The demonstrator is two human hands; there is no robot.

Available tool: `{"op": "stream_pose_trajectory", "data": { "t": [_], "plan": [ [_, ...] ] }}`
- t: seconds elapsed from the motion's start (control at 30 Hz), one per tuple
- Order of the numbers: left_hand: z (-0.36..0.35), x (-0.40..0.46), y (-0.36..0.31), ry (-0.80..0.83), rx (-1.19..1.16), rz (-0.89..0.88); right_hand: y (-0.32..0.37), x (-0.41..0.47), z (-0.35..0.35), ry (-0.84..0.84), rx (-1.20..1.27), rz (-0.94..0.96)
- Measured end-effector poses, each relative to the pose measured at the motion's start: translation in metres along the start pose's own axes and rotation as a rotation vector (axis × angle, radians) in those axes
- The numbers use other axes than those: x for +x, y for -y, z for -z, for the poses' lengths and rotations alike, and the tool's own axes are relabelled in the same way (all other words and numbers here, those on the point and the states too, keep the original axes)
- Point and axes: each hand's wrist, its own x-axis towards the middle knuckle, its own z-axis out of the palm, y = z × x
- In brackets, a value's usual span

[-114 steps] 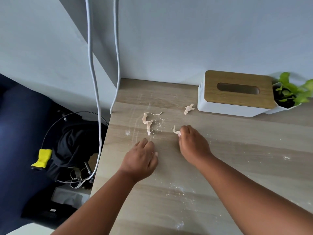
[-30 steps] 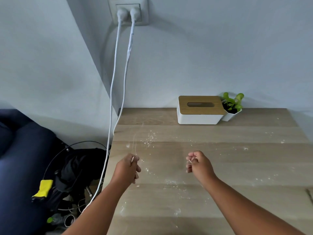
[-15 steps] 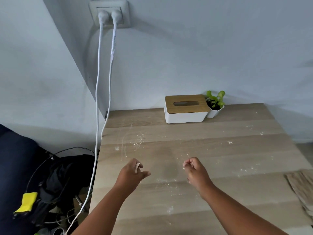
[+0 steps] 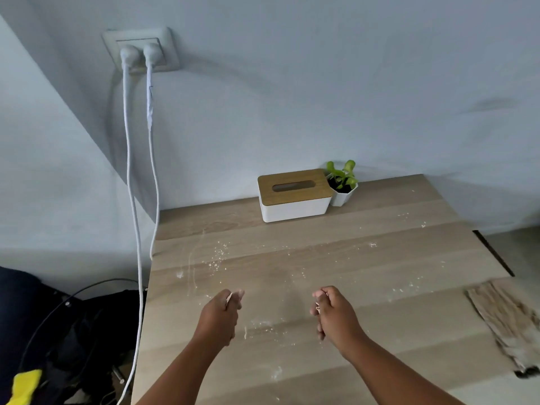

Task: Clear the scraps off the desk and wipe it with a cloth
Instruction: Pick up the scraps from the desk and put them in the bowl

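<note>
Pale wood worktop (image 4: pixel 336 267) is free of the bigger scraps now: my left hand (image 4: pixel 219 317) pinches a thin pale scrap (image 4: pixel 229 298) and my right hand (image 4: pixel 333 314) curls its fingers round another. White crumbs (image 4: pixel 220 251) remain scattered, and the crumpled beige cloth (image 4: pixel 505 320) lies untouched at the right edge, so binning and wiping are left.

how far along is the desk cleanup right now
Done: no large scraps lie on the desk. In hand: the left hand and the right hand each pinch a small pale scrap. Left: drop those, then wipe the white crumbs with the brown cloth, which lies untouched.
</note>
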Motion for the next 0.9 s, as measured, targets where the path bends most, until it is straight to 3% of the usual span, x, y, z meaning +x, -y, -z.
{"op": "stream_pose_trajectory", "data": {
  "t": [0.2,0.6,0.9],
  "plan": [
    [-0.041,-0.005,-0.020,-0.031,0.206,-0.192,-0.020,-0.003,0.040,-0.032,0.021,-0.018],
    [-0.169,-0.049,-0.089,0.174,0.004,-0.050,-0.079,-0.012,0.165,-0.156,0.233,-0.061],
    [-0.284,-0.093,-0.142,0.322,0.000,-0.077,-0.120,-0.024,0.268,-0.218,0.472,-0.143]
  ]
}}
